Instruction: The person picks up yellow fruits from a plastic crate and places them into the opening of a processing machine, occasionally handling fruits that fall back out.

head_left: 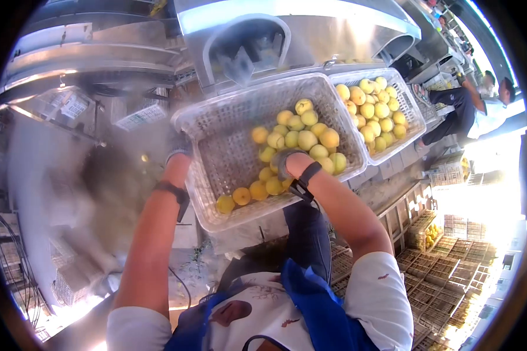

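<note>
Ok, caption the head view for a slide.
Left hand at the rim of a plastic crate, gloved right hand amid its yellow fruit, a second filled crate alongside.

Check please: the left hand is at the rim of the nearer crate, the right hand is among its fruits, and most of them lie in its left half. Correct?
No: the head view shows most fruits in the right half of the nearer crate. The left hand is at its rim, the right hand among the fruits.
</note>
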The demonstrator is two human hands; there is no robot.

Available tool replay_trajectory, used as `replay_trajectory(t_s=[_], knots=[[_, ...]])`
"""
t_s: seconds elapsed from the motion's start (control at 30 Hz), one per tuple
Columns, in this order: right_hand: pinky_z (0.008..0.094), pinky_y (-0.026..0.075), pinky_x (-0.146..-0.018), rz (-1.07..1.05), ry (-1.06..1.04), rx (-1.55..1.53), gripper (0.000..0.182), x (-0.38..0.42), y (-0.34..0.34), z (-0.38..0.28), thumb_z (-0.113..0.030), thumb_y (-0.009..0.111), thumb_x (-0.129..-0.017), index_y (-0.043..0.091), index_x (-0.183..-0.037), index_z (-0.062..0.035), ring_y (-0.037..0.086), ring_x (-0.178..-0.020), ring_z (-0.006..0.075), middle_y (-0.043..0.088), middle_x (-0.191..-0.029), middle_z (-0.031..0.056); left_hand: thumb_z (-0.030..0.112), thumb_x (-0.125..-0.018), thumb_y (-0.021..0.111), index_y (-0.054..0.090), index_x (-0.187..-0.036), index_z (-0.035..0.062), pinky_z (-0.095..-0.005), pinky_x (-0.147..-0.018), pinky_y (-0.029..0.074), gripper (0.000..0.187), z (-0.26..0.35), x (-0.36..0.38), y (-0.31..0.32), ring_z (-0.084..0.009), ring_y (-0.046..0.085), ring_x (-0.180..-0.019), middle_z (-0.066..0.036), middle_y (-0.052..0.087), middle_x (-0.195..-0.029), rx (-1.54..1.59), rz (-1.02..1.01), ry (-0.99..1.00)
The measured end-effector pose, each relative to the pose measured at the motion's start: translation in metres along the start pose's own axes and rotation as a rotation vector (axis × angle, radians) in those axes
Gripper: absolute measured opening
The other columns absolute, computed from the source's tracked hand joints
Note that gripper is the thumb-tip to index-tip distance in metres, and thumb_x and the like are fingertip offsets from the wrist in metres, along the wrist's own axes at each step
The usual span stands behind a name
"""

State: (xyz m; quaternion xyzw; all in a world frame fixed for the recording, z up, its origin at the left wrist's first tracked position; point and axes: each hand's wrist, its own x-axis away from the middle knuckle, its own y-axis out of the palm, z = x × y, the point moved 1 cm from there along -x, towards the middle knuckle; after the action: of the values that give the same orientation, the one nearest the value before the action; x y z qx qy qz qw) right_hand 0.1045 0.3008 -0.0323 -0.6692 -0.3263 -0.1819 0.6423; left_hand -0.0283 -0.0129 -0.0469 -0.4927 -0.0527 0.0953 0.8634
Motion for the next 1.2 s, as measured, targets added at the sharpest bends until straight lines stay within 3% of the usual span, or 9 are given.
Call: replay_trajectory(t_s=[0.33,0.5,0.63,0.7,0.73,0.8,0.83,1.13,1.2], knots=[[0.0414,0.056,-0.085,-0.089,0.129,0.223,0.034,0.048,-0.012,-0.004,-0.032,0.070,-0.089,0.077,-0.120,-0.0213,0.070,-0.110,0.0197,0.073,-0.125,0.0010,0.026,-0.094,0.063,0.049,-0.143,-0.0015,-0.0503,-0.100,0.049,0.058,0.015,0.007,-0.022,-0.0460,0.062,-0.119,-0.032,0.063,-0.129,-0.066,-0.076,0.009],[0.0406,0.053,-0.094,-0.256,-0.090,0.291,0.050,0.050,-0.041,0.008,-0.039,0.078,-0.079,0.073,-0.125,-0.0203,0.067,-0.115,0.0290,0.070,-0.130,0.0085,0.027,-0.095,0.063,0.048,-0.145,-0.0012,-0.0489,-0.099,0.050,0.060,0.008,0.002,-0.018,-0.0457,0.063,-0.118,-0.035,0.063,-0.126,-0.096,-0.066,-0.037],[0.0387,0.053,-0.097,0.009,-0.343,-0.477,0.066,0.048,-0.077,0.020,-0.044,0.082,-0.075,0.064,-0.130,-0.0119,0.068,-0.110,0.0288,0.070,-0.120,0.0112,0.028,-0.094,0.065,0.047,-0.146,-0.0001,-0.0502,-0.094,0.051,0.062,0.008,0.015,-0.025,-0.0454,0.066,-0.111,-0.033,0.066,-0.121,0.025,-0.054,-0.090],[0.0346,0.056,-0.096,0.602,-0.545,-1.166,0.061,0.050,-0.116,0.016,-0.034,0.085,-0.079,0.059,-0.127,-0.0058,0.068,-0.107,0.0258,0.069,-0.115,0.0106,0.030,-0.095,0.065,0.047,-0.145,0.0006,-0.0504,-0.091,0.051,0.061,0.009,0.018,-0.027,-0.0450,0.067,-0.110,-0.032,0.066,-0.120,0.026,-0.078,-0.162],[0.0346,0.056,-0.096,0.591,-0.554,-1.167,0.061,0.041,-0.126,0.013,-0.034,0.085,-0.079,0.059,-0.127,-0.0058,0.068,-0.107,0.0258,0.069,-0.115,0.0106,0.031,-0.095,0.064,0.047,-0.144,0.0013,-0.0507,-0.088,0.052,0.061,0.008,0.016,-0.020,-0.0446,0.067,-0.108,-0.032,0.067,-0.119,0.055,-0.092,-0.207],[0.0313,0.057,-0.095,0.273,-0.983,-2.308,0.060,0.023,-0.137,-0.003,-0.016,0.089,-0.077,0.056,-0.126,-0.0038,0.066,-0.108,0.0212,0.067,-0.118,0.0100,0.036,-0.096,0.062,0.046,-0.144,0.0037,-0.0517,-0.085,0.053,0.060,0.002,0.013,-0.017,-0.0458,0.068,-0.104,-0.032,0.068,-0.114,-0.012,-0.082,-0.205],[0.0321,0.057,-0.095,0.876,-0.707,-1.553,0.066,0.019,-0.143,-0.007,-0.004,0.091,-0.071,0.054,-0.125,-0.0037,0.065,-0.108,0.0191,0.066,-0.117,0.0104,0.036,-0.096,0.062,0.047,-0.143,0.0039,-0.0525,-0.084,0.053,0.059,0.016,0.018,-0.025,-0.0468,0.068,-0.103,-0.032,0.068,-0.112,-0.054,-0.058,-0.213],[0.0321,0.056,-0.094,1.189,-0.451,-1.362,0.062,-0.001,-0.157,-0.029,-0.008,0.090,-0.074,0.055,-0.125,-0.0036,0.065,-0.106,0.0202,0.065,-0.117,0.0092,0.040,-0.103,0.046,0.053,-0.132,0.0025,-0.0557,-0.097,0.046,0.048,-0.003,0.020,-0.008,-0.0507,0.059,-0.116,-0.033,0.063,-0.123,-0.022,-0.102,-0.260],[0.0325,0.056,-0.093,1.208,-0.473,-1.491,0.061,-0.010,-0.165,-0.039,-0.011,0.090,-0.074,0.056,-0.124,-0.0037,0.065,-0.106,0.0205,0.066,-0.116,0.0093,0.027,-0.099,0.065,0.056,-0.128,-0.0043,-0.0410,-0.082,0.056,0.044,-0.069,0.012,0.038,-0.0219,0.066,-0.094,-0.017,0.068,-0.102,0.243,0.149,-0.018]])
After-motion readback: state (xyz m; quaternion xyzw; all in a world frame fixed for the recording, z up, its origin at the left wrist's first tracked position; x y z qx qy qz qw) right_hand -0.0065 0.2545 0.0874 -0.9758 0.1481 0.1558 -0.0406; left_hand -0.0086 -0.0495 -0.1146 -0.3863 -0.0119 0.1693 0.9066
